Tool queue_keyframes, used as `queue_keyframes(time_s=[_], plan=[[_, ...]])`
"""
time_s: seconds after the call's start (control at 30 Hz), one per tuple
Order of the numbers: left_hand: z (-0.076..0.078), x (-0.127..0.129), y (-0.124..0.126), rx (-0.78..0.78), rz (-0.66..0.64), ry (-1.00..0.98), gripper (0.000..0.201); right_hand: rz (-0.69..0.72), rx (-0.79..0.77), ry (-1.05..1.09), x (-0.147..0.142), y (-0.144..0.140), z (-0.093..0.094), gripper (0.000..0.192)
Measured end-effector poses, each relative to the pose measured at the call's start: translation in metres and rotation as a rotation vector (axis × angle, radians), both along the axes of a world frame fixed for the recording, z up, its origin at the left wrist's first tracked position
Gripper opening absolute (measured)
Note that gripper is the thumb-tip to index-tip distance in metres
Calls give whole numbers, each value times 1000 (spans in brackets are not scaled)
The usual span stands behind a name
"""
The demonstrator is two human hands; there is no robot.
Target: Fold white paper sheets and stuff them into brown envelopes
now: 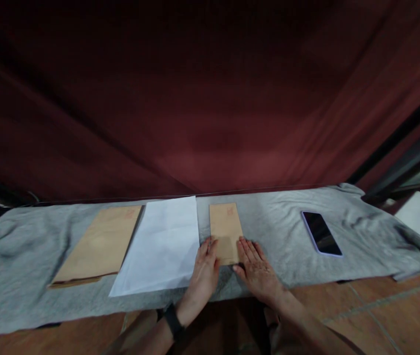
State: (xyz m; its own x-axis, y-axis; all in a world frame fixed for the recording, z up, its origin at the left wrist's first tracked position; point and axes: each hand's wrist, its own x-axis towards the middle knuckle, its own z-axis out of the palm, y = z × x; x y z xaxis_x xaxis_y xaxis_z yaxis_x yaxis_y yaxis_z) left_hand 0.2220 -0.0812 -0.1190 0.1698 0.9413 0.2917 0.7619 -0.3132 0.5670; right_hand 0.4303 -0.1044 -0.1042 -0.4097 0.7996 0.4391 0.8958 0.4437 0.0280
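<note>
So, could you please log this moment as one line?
left hand: flat at envelope left edge | right hand: flat at its right corner | paper, stack left | phone right

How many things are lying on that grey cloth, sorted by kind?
Brown envelopes: 2, a large stack at the left and a small one between the left hand and right hand.
White paper sheets: 1.
Phones: 1.
Total: 4 on the grey cloth.
</note>
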Motion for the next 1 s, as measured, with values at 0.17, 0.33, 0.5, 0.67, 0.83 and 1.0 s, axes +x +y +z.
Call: queue_keyframes(time_s=[0.17, 0.33, 0.5, 0.67, 0.83, 1.0], plan=[[7, 5, 6, -126, 66, -156, 72, -30, 79, -4, -9, 1, -1, 72], [29, 8, 16, -279, 112, -298, 80, -42, 104, -7, -12, 2, -5, 75], [47, 18, 20, -484, 79, -687, 93, -56, 15, 55, -17, 3, 4, 76], [80, 30, 15, -617, -14, -1083, 106, -86, -124, 118, -28, 8, 26, 67], [111, 31, 15, -543, 44, -1155, 98, -144, -289, 629, -17, 24, 53, 49], [103, 28, 26, -615, 177, -1296, 83, -131, -619, 1589, -11, 34, 75, 50]])
